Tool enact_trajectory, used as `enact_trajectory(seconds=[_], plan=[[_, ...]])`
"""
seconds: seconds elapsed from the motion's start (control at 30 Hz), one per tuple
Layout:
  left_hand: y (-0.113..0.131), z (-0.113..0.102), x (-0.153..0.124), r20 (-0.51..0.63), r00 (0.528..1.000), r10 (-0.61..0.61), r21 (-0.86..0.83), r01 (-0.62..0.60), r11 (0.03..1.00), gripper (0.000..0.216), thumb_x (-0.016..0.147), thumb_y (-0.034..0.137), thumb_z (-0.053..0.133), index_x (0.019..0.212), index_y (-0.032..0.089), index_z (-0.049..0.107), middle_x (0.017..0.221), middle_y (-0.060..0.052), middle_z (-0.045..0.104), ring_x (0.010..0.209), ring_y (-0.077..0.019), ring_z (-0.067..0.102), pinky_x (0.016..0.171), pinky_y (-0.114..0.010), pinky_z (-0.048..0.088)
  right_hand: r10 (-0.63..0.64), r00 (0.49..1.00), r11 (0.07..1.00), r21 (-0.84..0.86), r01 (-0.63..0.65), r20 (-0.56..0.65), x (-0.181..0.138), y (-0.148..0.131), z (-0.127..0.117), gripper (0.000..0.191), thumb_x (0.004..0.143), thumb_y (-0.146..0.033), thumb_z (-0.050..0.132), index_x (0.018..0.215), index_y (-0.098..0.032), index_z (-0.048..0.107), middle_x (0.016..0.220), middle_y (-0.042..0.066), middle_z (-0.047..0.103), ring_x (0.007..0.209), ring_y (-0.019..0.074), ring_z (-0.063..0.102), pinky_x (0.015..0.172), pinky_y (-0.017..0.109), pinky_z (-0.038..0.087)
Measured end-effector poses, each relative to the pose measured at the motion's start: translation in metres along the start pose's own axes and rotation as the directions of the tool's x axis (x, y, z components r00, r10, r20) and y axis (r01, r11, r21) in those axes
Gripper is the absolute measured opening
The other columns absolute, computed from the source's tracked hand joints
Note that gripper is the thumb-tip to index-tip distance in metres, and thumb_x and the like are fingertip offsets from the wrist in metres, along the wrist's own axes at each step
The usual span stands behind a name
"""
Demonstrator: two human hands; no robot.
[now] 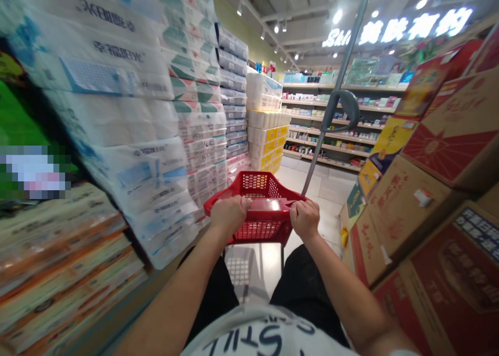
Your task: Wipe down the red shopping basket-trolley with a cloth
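Note:
A red plastic shopping cart (262, 230) stands right in front of my body, its basket walls full of small holes. My left hand (230, 213) is closed around the left part of its handlebar. Gripping the right part is my right hand (304, 218), fingers wrapped over the bar. Between them a clear plastic cover (265, 205) sits on the handle. A grey metal pole (315, 153) with a curved grey hook (346, 111) rises from the cart's right side. Much of the basket's inside is hidden behind the handle.
Tall stacks of wrapped tissue packs (148, 174) line the left side. Cardboard cartons (405, 205) are piled high on the right. Shelves (335, 104) with many small boxes stand across the far end, beyond a pale tiled floor (323, 184).

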State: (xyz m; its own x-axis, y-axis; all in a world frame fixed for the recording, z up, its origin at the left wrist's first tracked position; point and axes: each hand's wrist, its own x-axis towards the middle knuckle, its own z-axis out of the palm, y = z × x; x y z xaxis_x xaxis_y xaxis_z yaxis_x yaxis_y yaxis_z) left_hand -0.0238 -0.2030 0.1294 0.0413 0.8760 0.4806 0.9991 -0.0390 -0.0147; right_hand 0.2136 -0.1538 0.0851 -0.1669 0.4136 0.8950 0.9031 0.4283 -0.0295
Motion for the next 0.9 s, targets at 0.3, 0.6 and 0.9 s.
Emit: enact_trajectory(seconds=[0.3,0.6,0.9], plan=[[0.001,0.011,-0.015,-0.189,0.982,0.027,-0.055,-0.038,0.998,0.043,0.098,0.037,0.021,0.101,0.019,0.060,0.089,-0.008,0.066,0.090,-0.0232,0.061,0.083,-0.037,0.040,0.005,1.000,1.000,0.008,-0.005,-0.006,0.001,-0.002,0.001,0.028,0.088,-0.020,0.046,0.062,-0.021,0.055,0.062,0.000,0.061,0.064,0.0163,0.049,0.077,0.033,0.032],[0.006,0.006,-0.003,-0.059,0.998,0.000,-0.060,-0.004,0.998,0.046,0.098,0.040,0.021,0.113,0.016,0.057,0.094,-0.011,0.066,0.088,-0.0239,0.063,0.079,-0.036,0.043,0.061,0.995,0.998,0.006,-0.061,0.083,0.000,-0.001,0.001,0.028,0.089,-0.022,0.044,0.065,-0.021,0.058,0.066,0.002,0.063,0.069,0.0184,0.052,0.080,0.035,0.032],[0.005,0.001,0.004,0.059,0.998,0.038,-0.073,-0.034,0.997,0.048,0.098,0.043,0.020,0.092,0.019,0.062,0.085,-0.008,0.067,0.078,-0.0220,0.063,0.068,-0.032,0.042,0.071,0.993,0.997,0.007,-0.073,0.097,0.000,0.000,0.001,0.028,0.089,-0.022,0.043,0.066,-0.021,0.060,0.067,0.002,0.064,0.069,0.0185,0.053,0.080,0.035,0.032]])
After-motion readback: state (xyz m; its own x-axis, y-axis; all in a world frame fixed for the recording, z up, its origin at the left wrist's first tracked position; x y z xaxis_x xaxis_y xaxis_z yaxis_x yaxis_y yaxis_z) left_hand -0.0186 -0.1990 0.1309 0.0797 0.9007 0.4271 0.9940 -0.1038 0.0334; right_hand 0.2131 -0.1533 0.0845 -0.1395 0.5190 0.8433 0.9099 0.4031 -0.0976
